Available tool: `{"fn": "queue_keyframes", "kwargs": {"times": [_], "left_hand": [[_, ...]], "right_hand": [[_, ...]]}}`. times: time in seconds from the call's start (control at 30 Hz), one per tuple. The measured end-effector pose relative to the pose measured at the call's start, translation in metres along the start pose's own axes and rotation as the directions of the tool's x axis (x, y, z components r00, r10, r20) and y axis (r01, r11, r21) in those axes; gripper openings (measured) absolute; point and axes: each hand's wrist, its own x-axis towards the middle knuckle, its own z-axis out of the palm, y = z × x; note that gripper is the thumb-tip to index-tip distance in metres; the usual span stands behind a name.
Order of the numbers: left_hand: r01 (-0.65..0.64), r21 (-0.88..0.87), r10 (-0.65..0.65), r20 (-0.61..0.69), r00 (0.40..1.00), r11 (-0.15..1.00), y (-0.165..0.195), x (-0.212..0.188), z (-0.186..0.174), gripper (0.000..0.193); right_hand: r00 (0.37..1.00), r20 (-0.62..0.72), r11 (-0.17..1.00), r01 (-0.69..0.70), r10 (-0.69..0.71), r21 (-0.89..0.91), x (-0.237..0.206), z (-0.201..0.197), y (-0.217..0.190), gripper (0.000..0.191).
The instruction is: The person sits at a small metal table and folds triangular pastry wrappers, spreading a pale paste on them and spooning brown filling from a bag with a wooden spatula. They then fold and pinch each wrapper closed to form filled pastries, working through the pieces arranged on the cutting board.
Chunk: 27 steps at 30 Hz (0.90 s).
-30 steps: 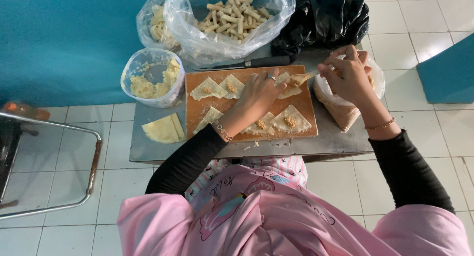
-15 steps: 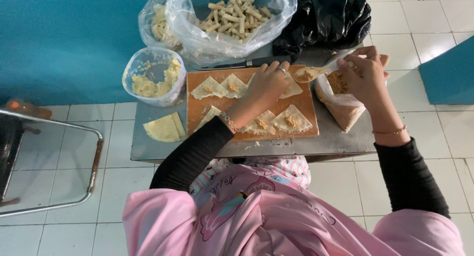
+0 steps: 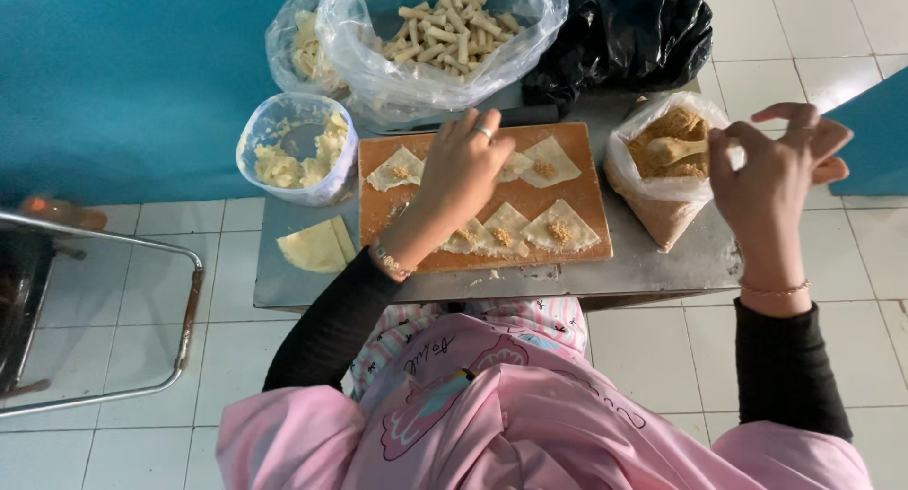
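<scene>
Five filled wrappers (image 3: pixel 558 228) on wooden board (image 3: pixel 577 183), frame centre. Your left hand (image 3: pixel 463 168), fingers spread, rests flat over them. Your right hand (image 3: pixel 771 168), fingers loosely curled, empty, hovers right of crumb bag (image 3: pixel 662 183).

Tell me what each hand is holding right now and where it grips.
The left hand rests on the pale dough wrappers on the wooden board, gripping nothing clearly. The right hand looks empty, fingers pinched.

A home food-prep corner (tiled floor (image 3: pixel 113 358), teal wall (image 3: pixel 123 74)) with a small metal table (image 3: pixel 662 263).
</scene>
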Motion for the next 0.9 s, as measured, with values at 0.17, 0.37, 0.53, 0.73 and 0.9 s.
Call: {"fn": "queue_keyframes", "kwargs": {"times": [0.17, 0.37, 0.53, 0.73, 0.9], "left_hand": [[0.258, -0.135, -0.261, -0.002, 0.965, 0.957, 0.0, -0.062, -0.048, 0.008], [0.51, 0.046, -0.51, -0.009, 0.86, 0.859, 0.005, -0.116, -0.077, 0.017], [0.489, 0.213, -0.515, 0.087, 0.853, 0.846, 0.001, -0.127, -0.078, 0.026], [0.518, 0.227, -0.548, 0.092, 0.832, 0.825, 0.003, -0.15, -0.079, 0.023], [0.511, 0.208, -0.529, 0.041, 0.848, 0.834, 0.008, -0.154, -0.067, 0.022]], "right_hand": [[0.997, 0.067, 0.993, 0.052, -0.045, -0.106, 0.003, 0.023, -0.032, 0.016], [0.996, -0.083, 0.998, 0.01, -0.015, -0.06, -0.01, 0.012, -0.109, 0.027], [0.93, 0.192, 0.913, 0.242, -0.315, 0.327, -0.018, 0.039, -0.209, 0.017], [0.913, 0.219, 0.907, 0.261, -0.343, 0.331, -0.024, 0.056, -0.249, 0.02], [0.919, 0.231, 0.926, 0.251, -0.319, 0.282, -0.029, 0.061, -0.257, 0.021]]}}
